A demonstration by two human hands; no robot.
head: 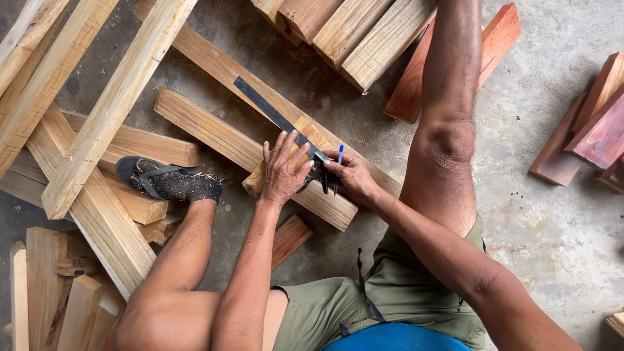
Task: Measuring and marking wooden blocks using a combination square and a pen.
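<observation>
Left hand (284, 170) splayed flat, pinning steel square (276, 118) onto short wood block (300, 175) atop floor planks; right hand (351, 175) pinching blue pen (338, 166) at square's edge. No pen line visible yet; marking apparently just starting.

Rough pale wood plank (214, 133), dull metal square (273, 117) (dark blade), matt concrete floor (539, 214)

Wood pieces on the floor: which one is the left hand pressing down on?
The short pale block under the left hand, with the metal square lying across it. The other timbers lie untouched around it.
</observation>
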